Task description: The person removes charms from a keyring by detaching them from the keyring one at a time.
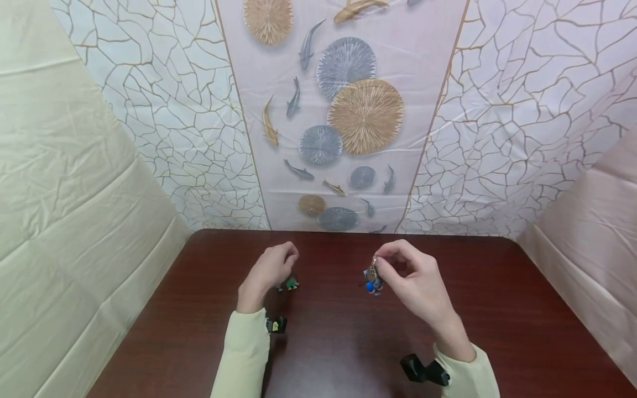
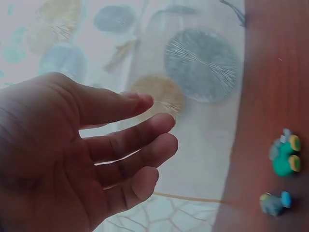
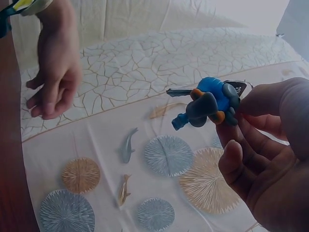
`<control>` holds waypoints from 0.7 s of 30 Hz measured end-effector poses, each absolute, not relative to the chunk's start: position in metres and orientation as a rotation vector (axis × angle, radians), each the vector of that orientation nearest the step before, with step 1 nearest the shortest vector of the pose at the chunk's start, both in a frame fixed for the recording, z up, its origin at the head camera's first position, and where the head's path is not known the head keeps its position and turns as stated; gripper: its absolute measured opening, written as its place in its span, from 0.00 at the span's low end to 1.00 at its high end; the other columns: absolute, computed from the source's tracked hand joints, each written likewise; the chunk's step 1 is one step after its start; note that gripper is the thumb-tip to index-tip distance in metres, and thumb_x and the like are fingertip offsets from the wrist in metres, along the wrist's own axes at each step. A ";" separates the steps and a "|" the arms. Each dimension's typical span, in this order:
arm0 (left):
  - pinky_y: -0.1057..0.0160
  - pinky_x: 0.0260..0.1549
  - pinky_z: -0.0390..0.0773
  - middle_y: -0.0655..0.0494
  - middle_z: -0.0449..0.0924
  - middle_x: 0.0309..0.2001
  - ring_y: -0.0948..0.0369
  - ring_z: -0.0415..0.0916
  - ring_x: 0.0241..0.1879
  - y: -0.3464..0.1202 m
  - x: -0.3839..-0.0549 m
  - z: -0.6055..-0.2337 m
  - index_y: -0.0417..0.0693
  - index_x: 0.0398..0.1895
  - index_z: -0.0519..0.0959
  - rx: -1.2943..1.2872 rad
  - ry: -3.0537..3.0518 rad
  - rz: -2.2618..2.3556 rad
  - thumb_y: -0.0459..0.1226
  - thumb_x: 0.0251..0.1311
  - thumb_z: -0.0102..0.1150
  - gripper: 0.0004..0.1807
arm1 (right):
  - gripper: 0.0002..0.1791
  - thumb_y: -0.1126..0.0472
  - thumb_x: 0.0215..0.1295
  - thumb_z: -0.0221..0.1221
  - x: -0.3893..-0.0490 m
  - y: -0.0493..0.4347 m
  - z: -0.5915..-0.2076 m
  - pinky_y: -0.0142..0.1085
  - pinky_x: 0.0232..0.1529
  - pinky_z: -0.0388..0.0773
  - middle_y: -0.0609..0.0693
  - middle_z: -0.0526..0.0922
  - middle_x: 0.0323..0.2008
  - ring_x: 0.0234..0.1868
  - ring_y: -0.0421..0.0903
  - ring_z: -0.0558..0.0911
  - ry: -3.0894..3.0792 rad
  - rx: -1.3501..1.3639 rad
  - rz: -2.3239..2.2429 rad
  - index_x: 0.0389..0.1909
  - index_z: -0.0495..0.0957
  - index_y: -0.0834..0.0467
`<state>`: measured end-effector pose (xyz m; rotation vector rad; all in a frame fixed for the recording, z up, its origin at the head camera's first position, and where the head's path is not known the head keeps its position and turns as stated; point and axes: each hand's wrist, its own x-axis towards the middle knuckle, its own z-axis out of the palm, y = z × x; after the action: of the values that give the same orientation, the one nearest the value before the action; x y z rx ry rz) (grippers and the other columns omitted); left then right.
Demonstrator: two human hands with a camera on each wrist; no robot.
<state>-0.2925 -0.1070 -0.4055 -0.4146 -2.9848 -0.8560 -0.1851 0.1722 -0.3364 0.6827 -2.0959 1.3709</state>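
Note:
My right hand (image 1: 415, 279) pinches a keychain (image 1: 372, 281) by its metal ring and holds it up over the table. In the right wrist view, a blue and grey rubbery figure (image 3: 212, 99) with orange bits hangs from it, and a metal key (image 3: 178, 91) sticks out behind. My left hand (image 1: 271, 271) hovers with loosely bent fingers and nothing between them. Beside and below it on the tabletop lies a small green figure (image 2: 285, 159) with yellow-orange ends. A smaller grey piece (image 2: 274, 204) with a blue end sits close to that; its kind is unclear.
The dark red-brown table (image 1: 323, 354) runs back to a patterned cloth (image 1: 343, 182) with fish and round motifs. Cream cloth (image 1: 64, 221) hangs along the left side and more cloth (image 1: 587, 237) along the right. Each wrist carries a black camera mount (image 1: 423, 370).

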 end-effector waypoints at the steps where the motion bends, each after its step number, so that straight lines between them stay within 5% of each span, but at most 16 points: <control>1: 0.60 0.36 0.76 0.55 0.80 0.39 0.61 0.73 0.31 -0.106 -0.290 -0.402 0.49 0.46 0.79 -0.423 -2.977 -0.854 0.39 0.71 0.52 0.08 | 0.12 0.74 0.58 0.64 -0.185 0.172 -0.336 0.27 0.21 0.73 0.47 0.82 0.25 0.22 0.36 0.78 -2.100 0.679 1.370 0.37 0.80 0.55; 21: 0.62 0.40 0.78 0.61 0.81 0.33 0.62 0.77 0.35 -0.077 -0.216 -0.334 0.50 0.36 0.81 -0.853 -2.523 -0.712 0.35 0.65 0.58 0.03 | 0.12 0.73 0.58 0.65 -0.182 0.171 -0.334 0.27 0.21 0.73 0.46 0.82 0.26 0.22 0.36 0.78 -2.117 0.671 1.337 0.37 0.80 0.53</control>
<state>-0.2164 -0.0775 -0.3337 -0.8531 -2.5227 -0.7118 -0.1821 0.1713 -0.3344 0.6712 -2.1169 1.3370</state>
